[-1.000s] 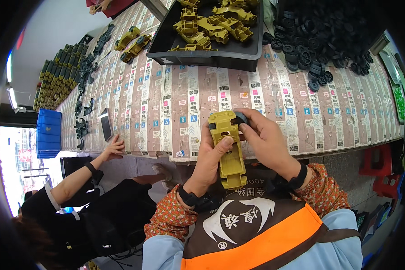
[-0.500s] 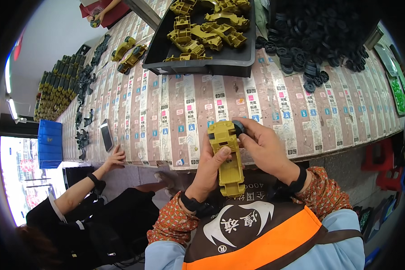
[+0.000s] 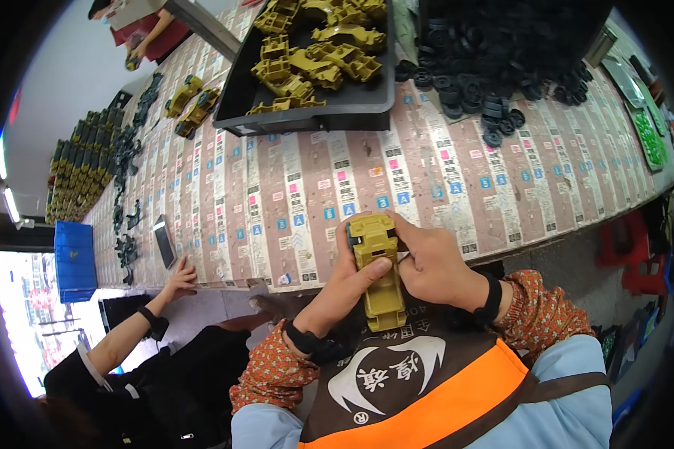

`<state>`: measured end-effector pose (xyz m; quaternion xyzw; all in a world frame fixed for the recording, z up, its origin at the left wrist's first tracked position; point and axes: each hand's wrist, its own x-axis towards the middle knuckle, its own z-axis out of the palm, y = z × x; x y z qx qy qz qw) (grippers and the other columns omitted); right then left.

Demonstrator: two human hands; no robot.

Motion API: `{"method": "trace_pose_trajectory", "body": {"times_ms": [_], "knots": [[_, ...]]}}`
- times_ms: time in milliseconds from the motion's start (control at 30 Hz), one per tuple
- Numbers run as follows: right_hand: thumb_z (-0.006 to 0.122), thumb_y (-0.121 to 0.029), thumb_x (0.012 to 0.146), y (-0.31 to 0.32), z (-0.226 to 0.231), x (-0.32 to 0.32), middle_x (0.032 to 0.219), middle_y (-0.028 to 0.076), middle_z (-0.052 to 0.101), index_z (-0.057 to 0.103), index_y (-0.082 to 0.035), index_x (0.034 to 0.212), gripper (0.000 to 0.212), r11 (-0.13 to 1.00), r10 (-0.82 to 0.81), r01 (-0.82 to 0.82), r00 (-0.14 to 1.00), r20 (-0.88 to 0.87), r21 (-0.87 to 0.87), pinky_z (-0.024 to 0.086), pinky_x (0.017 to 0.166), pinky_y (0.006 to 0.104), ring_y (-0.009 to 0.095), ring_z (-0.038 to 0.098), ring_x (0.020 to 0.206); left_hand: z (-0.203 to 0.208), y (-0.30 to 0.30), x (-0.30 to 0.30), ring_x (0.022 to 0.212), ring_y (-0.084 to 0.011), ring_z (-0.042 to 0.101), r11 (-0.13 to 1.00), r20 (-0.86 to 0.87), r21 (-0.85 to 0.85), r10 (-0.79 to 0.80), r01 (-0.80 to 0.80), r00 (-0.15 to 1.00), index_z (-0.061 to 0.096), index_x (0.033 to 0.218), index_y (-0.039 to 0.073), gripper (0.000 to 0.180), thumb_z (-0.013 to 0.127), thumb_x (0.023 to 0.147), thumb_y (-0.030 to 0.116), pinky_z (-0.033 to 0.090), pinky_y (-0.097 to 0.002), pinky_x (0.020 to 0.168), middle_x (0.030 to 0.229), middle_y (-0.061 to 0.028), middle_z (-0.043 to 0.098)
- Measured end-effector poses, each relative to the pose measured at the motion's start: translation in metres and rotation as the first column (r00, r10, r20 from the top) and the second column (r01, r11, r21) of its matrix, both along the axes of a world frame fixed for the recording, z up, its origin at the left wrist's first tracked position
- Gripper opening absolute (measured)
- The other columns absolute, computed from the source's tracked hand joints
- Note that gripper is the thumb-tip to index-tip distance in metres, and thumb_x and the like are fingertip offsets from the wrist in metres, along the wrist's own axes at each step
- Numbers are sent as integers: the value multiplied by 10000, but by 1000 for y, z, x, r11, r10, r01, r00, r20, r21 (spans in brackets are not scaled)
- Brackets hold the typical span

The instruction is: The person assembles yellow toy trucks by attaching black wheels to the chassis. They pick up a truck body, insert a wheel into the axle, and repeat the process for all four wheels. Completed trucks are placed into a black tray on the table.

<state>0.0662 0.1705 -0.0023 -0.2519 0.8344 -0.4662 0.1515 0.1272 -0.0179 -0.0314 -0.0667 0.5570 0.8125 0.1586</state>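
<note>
My left hand (image 3: 340,288) is closed round a mustard-yellow plastic toy car body (image 3: 383,288), with its thumb lying across the top. Its underside-like open frame faces up, held over my apron near the table's front edge. A dark wheel (image 3: 353,238) shows at the body's left side, by my left fingers. My right hand (image 3: 436,266) is closed against the body's right side, index finger along the upper corner and thumb bent in. Whatever lies under the right fingers is hidden.
A black tray (image 3: 307,120) of yellow car bodies stands ahead, with a pile of black wheels (image 3: 472,97) to its right. Dark parts, a phone (image 3: 164,241) and a co-worker's hand (image 3: 180,280) are at left. Red stools (image 3: 636,254) stand at right below the table edge.
The black wheel that was between my right thumb and finger no longer shows. My right fingers have come in against the car body's side. The view has shifted slightly.
</note>
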Motion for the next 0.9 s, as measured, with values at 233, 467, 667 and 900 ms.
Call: {"method": "trace_pose_trajectory", "body": {"times_ms": [233, 467, 667, 900], "knots": [[610, -205, 898, 65, -3, -97, 955, 186, 738, 725, -77, 1092, 259, 915, -262, 316, 939, -224, 250, 559, 790, 473, 384, 713, 891, 19, -4, -10, 1144, -162, 571, 997, 130, 9, 69, -71, 989, 318, 1501, 123, 748, 778, 916, 199, 517, -349, 973, 1259, -54, 569], [728, -278, 864, 115, -35, -164, 1021, 248, 673, 596, 6, 1061, 370, 643, -279, 580, 785, -553, 500, 548, 772, 513, 433, 685, 931, 22, -21, -25, 1083, -168, 619, 955, 110, 140, 248, -262, 962, 450, 1424, 95, 531, 705, 966, 181, 560, -342, 912, 1214, -44, 602], [719, -141, 833, 109, -35, -146, 1014, 204, 675, 589, 0, 1119, 344, 824, -294, 473, 827, -480, 311, 558, 780, 456, 375, 692, 890, 20, -15, -31, 814, -150, 698, 892, 157, 239, 354, -383, 922, 625, 1201, 66, 323, 657, 1005, 321, 587, -288, 678, 974, -57, 701], [601, -28, 962, 29, 12, -38, 1190, 28, 610, 575, -9, 1360, 400, 913, 199, -31, 905, 376, -407, 528, 876, 266, 93, 589, 1032, 18, -10, -32, 792, -141, 698, 885, 109, 249, 377, -392, 920, 617, 1188, 78, 385, 648, 1010, 418, 589, -277, 618, 952, -39, 690]]}}
